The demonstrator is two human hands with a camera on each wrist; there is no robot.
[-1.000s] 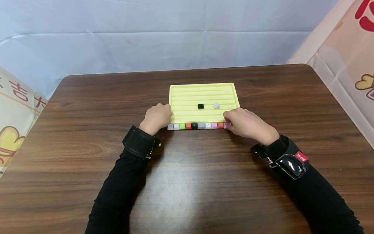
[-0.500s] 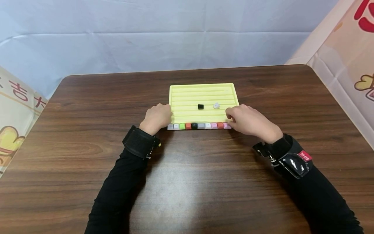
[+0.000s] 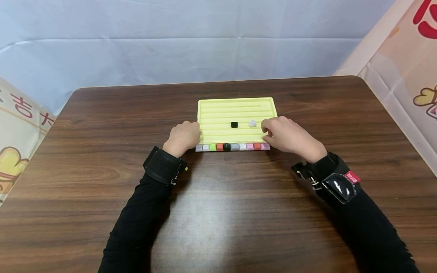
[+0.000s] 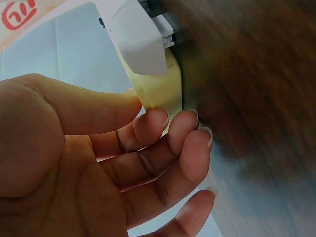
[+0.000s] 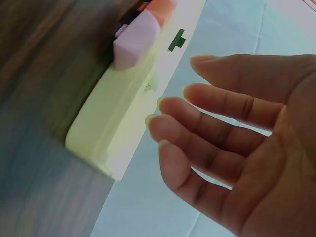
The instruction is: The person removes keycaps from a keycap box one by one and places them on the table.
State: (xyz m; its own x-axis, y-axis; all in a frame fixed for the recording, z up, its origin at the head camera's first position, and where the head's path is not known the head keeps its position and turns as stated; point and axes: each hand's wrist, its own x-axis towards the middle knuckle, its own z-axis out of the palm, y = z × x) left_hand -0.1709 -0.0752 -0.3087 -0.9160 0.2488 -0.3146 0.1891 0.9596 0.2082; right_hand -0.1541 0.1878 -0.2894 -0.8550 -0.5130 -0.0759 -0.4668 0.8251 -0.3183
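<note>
A pale yellow ridged tray (image 3: pixel 235 108) lies on the table, with a row of coloured keycaps (image 3: pixel 235 146) along its near edge. On its ridges sit a black keycap (image 3: pixel 234 124) and a white keycap (image 3: pixel 252 123). My left hand (image 3: pixel 183 137) pinches the tray's left edge between thumb and fingers, plain in the left wrist view. My right hand (image 3: pixel 290 136) hovers by the tray's right side, fingers apart and bent, nothing between them. In the right wrist view a pink keycap (image 5: pixel 137 42) sits at the end of the row, away from the fingertips (image 5: pixel 160 129).
The dark wooden table (image 3: pixel 211 212) spreads around the tray. A pale blue cloth (image 3: pixel 191 41) hangs behind its far edge. Printed panels stand at the left (image 3: pixel 20 140) and right (image 3: pixel 409 83).
My right hand has let go of the pink keycap at the row's right end and lifted slightly away, fingers opening. My left hand stays at the tray's left edge.
</note>
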